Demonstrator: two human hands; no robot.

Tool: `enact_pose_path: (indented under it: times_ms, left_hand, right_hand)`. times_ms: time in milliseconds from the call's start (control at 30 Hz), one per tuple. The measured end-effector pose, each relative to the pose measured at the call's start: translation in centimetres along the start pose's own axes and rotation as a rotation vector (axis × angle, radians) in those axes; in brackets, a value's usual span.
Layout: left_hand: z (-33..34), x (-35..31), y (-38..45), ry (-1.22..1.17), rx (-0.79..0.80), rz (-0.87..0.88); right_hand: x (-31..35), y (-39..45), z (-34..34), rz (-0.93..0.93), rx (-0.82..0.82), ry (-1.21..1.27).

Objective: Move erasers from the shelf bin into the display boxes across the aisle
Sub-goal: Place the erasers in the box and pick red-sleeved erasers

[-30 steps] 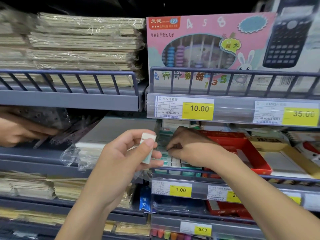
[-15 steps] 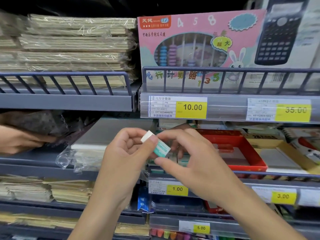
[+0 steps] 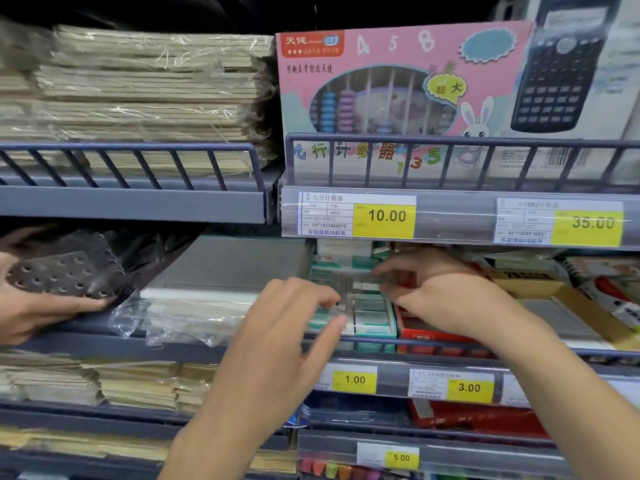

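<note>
On the middle shelf, under the 10.00 price tag (image 3: 387, 216), the erasers (image 3: 367, 317) lie packed in a green-edged display box (image 3: 389, 332) beside a red box (image 3: 429, 336). The left hand (image 3: 277, 341) hovers at the box front, fingers loosely spread, holding nothing. The right hand (image 3: 436, 292) reaches over the erasers, fingers curled down among them; whether it grips one cannot be told through the blur.

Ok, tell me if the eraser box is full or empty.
Nearly full: the eraser box shows packed rows of green-and-white erasers, with both hands over it.
</note>
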State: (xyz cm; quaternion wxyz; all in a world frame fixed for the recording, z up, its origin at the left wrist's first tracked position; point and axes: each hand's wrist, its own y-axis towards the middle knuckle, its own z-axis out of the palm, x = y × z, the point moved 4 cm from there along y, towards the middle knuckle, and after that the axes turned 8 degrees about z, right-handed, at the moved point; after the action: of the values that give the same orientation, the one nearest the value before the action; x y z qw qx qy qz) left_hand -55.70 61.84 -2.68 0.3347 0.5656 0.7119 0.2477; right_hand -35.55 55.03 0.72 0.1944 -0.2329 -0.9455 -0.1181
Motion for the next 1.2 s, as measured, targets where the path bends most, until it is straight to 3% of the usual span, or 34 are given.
enact_pose_path:
  times_ms: [133, 267, 633, 700, 800, 900, 1000, 1100, 1200]
  left_hand:
    - [2.0, 0.0, -0.3, 0.109, 0.140, 0.098]
    - [2.9, 0.4, -0.7, 0.126, 0.150, 0.130]
    - [3.0, 0.5, -1.0, 0.050, 0.170, 0.079]
    - [2.6, 0.6, -1.0, -0.043, 0.167, 0.016]
    - [1.2, 0.7, -1.0, -0.263, 0.076, -0.119]
    - [-0.3, 0.5, -1.4, -0.473, -0.083, -0.236]
    - [-0.7, 0.0, -2.7, -0.719, -0.170, -0.307]
    - [1.1, -1.0, -5.1, -0.926, -0.060, -0.364]
    - [5.4, -1.3, -9.1, -1.080, 0.165, -0.518]
  right_hand:
    - [0.5, 0.8, 1.2, -0.045, 0.065, -0.177]
    - [0.3, 1.7, 2.1, -0.056, 0.078, -0.223]
    - [0.5, 2.6, 3.1, 0.080, 0.199, -0.117]
    - [0.3, 1.8, 2.9, 0.093, 0.149, -0.088]
    - [0.6, -0.6, 1.9, 0.075, -0.131, -0.059]
    - [1.3, -4.5, 1.0, -0.017, -0.364, 0.225]
    - [1.1, -9.3, 2.1, -0.068, -0.306, 0.623]
    - [-0.9, -14.5, 4.9, 0.034, -0.279, 0.776]
    - [-4.3, -19.9, 9.3, 0.275, -0.255, 0.886]
